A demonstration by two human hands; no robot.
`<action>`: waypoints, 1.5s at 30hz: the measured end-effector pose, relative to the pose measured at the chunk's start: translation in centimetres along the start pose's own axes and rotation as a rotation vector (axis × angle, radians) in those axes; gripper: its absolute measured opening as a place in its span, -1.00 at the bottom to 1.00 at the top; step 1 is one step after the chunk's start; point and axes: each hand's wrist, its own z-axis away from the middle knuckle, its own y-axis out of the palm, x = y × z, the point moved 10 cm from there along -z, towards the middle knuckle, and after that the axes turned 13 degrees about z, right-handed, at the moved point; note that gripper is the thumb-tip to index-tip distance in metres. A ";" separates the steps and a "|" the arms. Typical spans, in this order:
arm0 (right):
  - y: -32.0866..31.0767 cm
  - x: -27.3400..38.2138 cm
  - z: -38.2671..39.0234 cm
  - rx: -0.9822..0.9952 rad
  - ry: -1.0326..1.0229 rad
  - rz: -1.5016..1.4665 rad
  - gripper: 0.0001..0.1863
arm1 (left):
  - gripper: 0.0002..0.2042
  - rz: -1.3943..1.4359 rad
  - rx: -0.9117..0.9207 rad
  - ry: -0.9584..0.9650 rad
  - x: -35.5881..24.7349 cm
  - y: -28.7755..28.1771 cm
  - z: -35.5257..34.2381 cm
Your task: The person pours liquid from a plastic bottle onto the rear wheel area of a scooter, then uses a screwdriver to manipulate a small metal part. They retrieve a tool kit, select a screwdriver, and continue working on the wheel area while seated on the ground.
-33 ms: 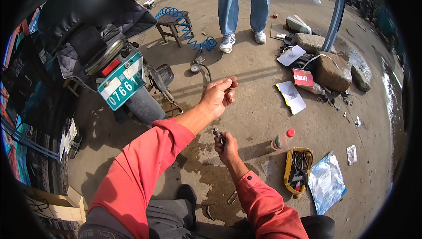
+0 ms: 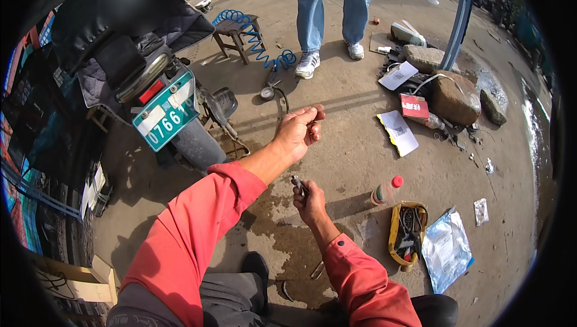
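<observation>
Metal tool (image 2: pixel 298 185) sat in grip of right hand (image 2: pixel 312 204), fingers wrapped round it; long axis pointed ahead, slightly left. Left hand (image 2: pixel 297 136) hung apart, ahead of tool's tip, fingers half curled, contents impossible to tell. Bottle (image 2: pixel 387 193) stood right of grip; yellow tray (image 2: pixel 393 237) farther right, slightly behind.

A brown wooden stool (image 2: pixel 228 28) bears part of a coiled blue hose (image 2: pixel 288 58); a blue metal post (image 2: pixel 461 20) stands beside a brown boulder (image 2: pixel 458 101).
</observation>
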 end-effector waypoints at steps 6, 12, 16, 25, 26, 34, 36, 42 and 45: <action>-0.4 -0.5 -0.2 0.000 0.010 -0.010 -0.81 | -0.84 0.012 0.008 -0.002 0.5 -0.4 -0.2; -0.3 -0.9 -0.2 -0.022 0.019 -0.020 -0.83 | -0.84 0.012 -0.011 -0.008 0.5 -1.1 -0.2; -0.6 -0.9 -0.2 -0.029 0.015 -0.022 -0.83 | -0.84 0.032 -0.025 -0.020 0.9 -1.6 -0.3; -0.9 -1.2 -0.4 -0.029 0.013 -0.036 -0.83 | -0.86 0.039 -0.064 -0.035 1.1 -1.5 0.1; -0.8 -1.2 -0.3 -0.030 0.013 -0.037 -0.82 | -0.86 0.038 -0.068 -0.037 1.1 -1.5 0.1; -0.5 -0.8 0.1 -0.035 0.013 -0.011 -0.82 | -0.89 0.042 -0.069 -0.057 1.7 -2.5 0.0; -0.5 -0.7 0.1 -0.037 0.012 -0.011 -0.82 | -0.90 0.041 -0.071 -0.061 1.9 -2.6 0.0; -0.5 -0.7 0.3 -0.042 0.006 -0.008 -0.82 | -0.90 0.034 -0.109 -0.066 1.9 -3.0 0.3; -0.5 -0.7 0.3 -0.046 0.006 0.000 -0.82 | -0.89 0.036 -0.106 -0.054 1.7 -3.0 0.3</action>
